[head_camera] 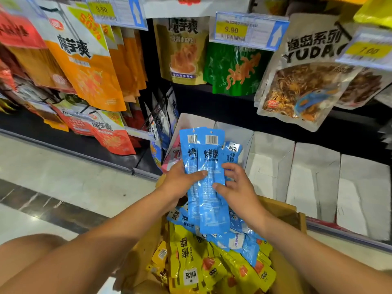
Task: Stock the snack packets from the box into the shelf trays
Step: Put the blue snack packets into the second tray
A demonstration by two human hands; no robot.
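Holding a bundle of blue snack packets [209,166] just above the cardboard box [284,210], the left hand [180,183] grips its left edge and the right hand [238,188] pinches its right edge. The packets are long and narrow. Their long axis stands upright in the view, with the barcode ends pointing toward the white shelf trays [314,179]. They are shiny light blue with black characters, perhaps three or four, since the overlap hides the count. Yellow packets [187,253] lie in the box below.

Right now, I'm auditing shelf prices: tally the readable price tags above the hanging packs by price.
9.90: 2, left tag and middle tag
7.00: 1, right tag
Total: 3
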